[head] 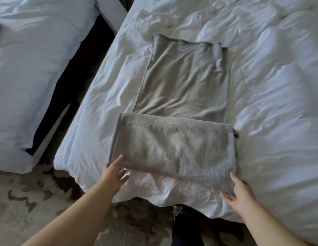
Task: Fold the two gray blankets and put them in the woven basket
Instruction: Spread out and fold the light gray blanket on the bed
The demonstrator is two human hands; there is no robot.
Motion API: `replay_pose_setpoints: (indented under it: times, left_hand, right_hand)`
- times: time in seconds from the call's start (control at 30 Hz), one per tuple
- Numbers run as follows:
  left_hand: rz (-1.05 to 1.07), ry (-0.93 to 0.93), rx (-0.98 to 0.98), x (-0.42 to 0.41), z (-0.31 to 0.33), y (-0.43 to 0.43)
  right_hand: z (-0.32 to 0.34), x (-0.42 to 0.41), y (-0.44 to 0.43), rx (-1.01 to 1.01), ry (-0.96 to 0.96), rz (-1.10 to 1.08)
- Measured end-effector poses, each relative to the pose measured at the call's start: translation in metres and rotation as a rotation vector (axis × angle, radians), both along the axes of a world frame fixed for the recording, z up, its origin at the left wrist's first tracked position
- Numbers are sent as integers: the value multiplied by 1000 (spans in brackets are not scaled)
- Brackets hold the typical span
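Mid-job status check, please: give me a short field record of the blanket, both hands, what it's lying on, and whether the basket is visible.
blanket: one gray blanket, a long strip with its near end folded back over itself
surface: white bed
left hand: fingers straight, touching the fold's near left corner
right hand: fingers straight, at the fold's near right corner
second blanket: not in view
woven basket: not in view
surroundings: another white bed to the left, patterned carpet beneath

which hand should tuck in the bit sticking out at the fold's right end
Right. The right hand is at the gray blanket's near right corner, on the same side as that flap; the left hand is at the opposite corner.
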State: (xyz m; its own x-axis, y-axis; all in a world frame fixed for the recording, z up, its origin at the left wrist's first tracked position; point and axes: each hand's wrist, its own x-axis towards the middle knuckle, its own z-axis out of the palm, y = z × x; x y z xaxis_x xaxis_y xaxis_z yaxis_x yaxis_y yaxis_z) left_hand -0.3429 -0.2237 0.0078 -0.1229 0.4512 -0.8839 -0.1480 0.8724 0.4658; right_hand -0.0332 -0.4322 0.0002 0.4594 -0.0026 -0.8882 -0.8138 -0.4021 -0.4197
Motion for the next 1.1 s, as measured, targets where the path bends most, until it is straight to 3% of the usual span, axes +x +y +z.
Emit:
replay_pose_setpoints:
  times: [0.23, 0.33, 0.43, 0.57, 0.73, 1.1]
  left_hand:
    - [-104, 79, 154, 18, -12, 9]
    - [23, 102, 193, 19, -8, 18]
    - [283, 173, 137, 12, -11, 20]
    - [371, -67, -81, 14, -12, 7]
    - [206, -114, -95, 18, 3, 5]
    - [152, -102, 18, -6, 80, 1]
  right_hand:
    - [-22, 12, 5, 43, -27, 114]
    - [-23, 21, 2, -21, -165, -23]
    - [-13, 19, 2, 48, -89, -330]
    - [-10, -10, -8, 52, -95, -516]
    - [-12, -28, 3, 190, 190, -368]
    - [84, -14, -13, 332, -71, -290]
